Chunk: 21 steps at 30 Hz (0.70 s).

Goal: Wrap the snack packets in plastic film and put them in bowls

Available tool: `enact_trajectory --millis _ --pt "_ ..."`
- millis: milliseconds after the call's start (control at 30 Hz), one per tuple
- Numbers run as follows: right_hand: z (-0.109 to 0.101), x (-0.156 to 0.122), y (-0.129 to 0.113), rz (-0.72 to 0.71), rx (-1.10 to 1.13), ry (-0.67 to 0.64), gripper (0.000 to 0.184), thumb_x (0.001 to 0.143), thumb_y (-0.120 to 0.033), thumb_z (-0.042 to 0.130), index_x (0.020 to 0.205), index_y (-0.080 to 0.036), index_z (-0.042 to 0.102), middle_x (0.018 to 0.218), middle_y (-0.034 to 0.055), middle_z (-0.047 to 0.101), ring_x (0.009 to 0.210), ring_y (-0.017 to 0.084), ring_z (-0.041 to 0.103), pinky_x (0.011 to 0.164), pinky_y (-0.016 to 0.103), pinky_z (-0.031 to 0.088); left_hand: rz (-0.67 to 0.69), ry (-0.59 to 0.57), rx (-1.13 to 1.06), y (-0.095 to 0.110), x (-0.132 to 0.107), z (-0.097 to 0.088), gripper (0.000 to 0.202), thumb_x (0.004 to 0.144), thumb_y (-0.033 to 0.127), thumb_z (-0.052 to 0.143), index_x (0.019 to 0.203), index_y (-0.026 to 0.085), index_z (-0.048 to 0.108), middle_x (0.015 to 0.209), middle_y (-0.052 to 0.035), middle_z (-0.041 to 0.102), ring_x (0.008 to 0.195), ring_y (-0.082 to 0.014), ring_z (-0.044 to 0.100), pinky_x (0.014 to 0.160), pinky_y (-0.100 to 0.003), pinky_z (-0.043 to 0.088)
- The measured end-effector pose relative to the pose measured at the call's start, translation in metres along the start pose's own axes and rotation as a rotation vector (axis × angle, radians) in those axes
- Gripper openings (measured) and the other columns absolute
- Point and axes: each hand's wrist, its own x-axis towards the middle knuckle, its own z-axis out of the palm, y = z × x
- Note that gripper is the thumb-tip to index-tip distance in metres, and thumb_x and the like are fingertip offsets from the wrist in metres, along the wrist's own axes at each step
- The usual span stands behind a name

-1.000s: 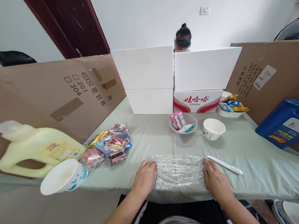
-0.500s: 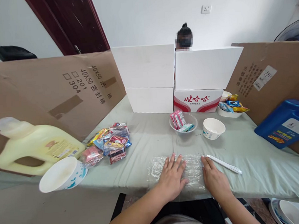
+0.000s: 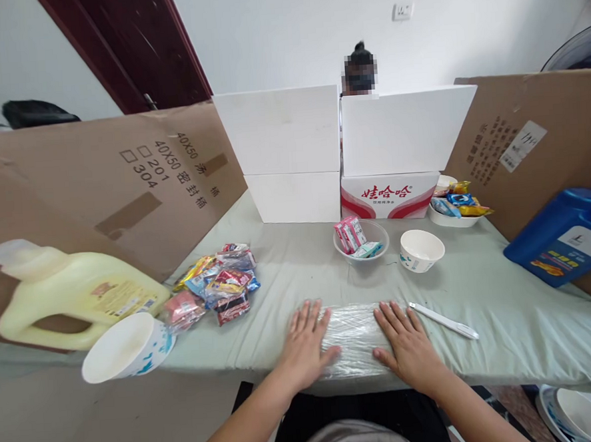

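Observation:
A clear plastic bag (image 3: 355,341) lies flat at the table's front edge, its surface creased and shiny. On its left side rests my left hand (image 3: 304,347), palm down with the fingers stretched out. My right hand (image 3: 404,341) presses flat on the right side of the bag, fingers spread. Just beyond the right fingertips lies a white utility knife (image 3: 444,320), apart from the hand. Part of the bag is hidden under both hands.
Snack packets (image 3: 224,282) lie piled at left, near a paper bowl (image 3: 126,348) and a yellow detergent jug (image 3: 80,294). Ahead stand a clear bowl (image 3: 352,256) of small packets, a paper cup (image 3: 421,252) and white boxes (image 3: 291,154). A blue bottle (image 3: 559,238) leans at right.
My left hand has slid left across the bag, and my right hand has moved from its right edge onto it with fingers spread. The bag looks flatter and more taut.

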Motion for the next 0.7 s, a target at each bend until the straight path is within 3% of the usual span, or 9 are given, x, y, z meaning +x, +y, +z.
enact_trajectory --millis 100,200,300,433,533,600,700 --pt "-0.002 -0.002 0.006 0.002 0.032 -0.006 0.065 0.091 -0.057 0.042 0.145 -0.021 0.038 0.15 0.0098 0.038 0.141 0.031 0.025 0.11 0.055 0.022 -0.223 0.105 0.056 -0.04 -0.012 -0.007 0.062 0.092 0.048 0.047 0.144 0.015 0.039 0.153 -0.0175 0.029 0.143 -0.036 0.021 0.112 -0.056 0.023" --pt "-0.011 0.009 0.016 0.058 0.077 0.037 0.047 0.094 -0.046 0.041 0.132 -0.022 0.053 0.139 0.0088 0.052 0.134 0.029 0.038 0.106 0.051 0.031 -0.297 0.223 0.021 -0.054 -0.011 -0.019 0.044 0.092 0.032 0.047 0.13 0.011 0.053 0.14 -0.0184 0.049 0.134 -0.0337 0.039 0.109 -0.051 0.032" --pt "-0.022 0.027 0.03 0.168 0.082 0.034 0.037 0.094 -0.029 0.043 0.126 -0.019 0.058 0.128 0.0102 0.06 0.121 0.027 0.05 0.099 0.043 0.039 -0.164 0.221 -0.118 -0.041 0.004 -0.034 0.034 0.089 0.023 0.05 0.121 0.015 0.058 0.127 -0.0129 0.058 0.122 -0.025 0.05 0.105 -0.04 0.039" --pt "-0.031 0.041 0.043 0.189 0.044 -0.1 0.044 0.081 -0.016 0.054 0.124 -0.014 0.058 0.116 0.0129 0.065 0.105 0.026 0.059 0.09 0.036 0.043 -0.178 -0.044 -0.184 -0.019 0.032 -0.044 0.038 0.079 0.024 0.064 0.116 0.016 0.059 0.111 -0.0095 0.065 0.104 -0.023 0.06 0.088 -0.032 0.047" --pt "-0.036 0.043 0.045 0.169 0.05 -0.13 0.031 0.076 -0.011 0.057 0.105 -0.016 0.067 0.091 0.0083 0.07 0.086 0.022 0.063 0.078 0.03 0.045 -0.149 -0.185 -0.19 -0.016 0.049 -0.048 0.014 0.07 0.021 0.071 0.084 0.019 0.066 0.079 -0.0007 0.067 0.074 -0.0175 0.064 0.067 -0.024 0.047" --pt "-0.045 0.048 0.047 0.156 0.056 -0.123 0.019 0.075 -0.008 0.056 0.085 -0.018 0.069 0.079 0.0056 0.069 0.078 0.02 0.063 0.072 0.028 0.044 -0.083 -0.191 -0.193 -0.016 0.059 -0.056 0.009 0.067 0.016 0.072 0.068 0.019 0.063 0.073 0.0017 0.066 0.069 -0.0149 0.062 0.062 -0.021 0.044" --pt "-0.067 0.059 0.052 0.173 0.051 -0.038 0.015 0.081 -0.011 0.051 0.08 -0.018 0.065 0.087 0.0079 0.068 0.084 0.021 0.063 0.076 0.03 0.045 -0.037 -0.093 -0.174 -0.014 0.071 -0.081 0.006 0.075 0.014 0.062 0.076 0.019 0.063 0.078 0.0005 0.066 0.073 -0.015 0.061 0.067 -0.022 0.044"
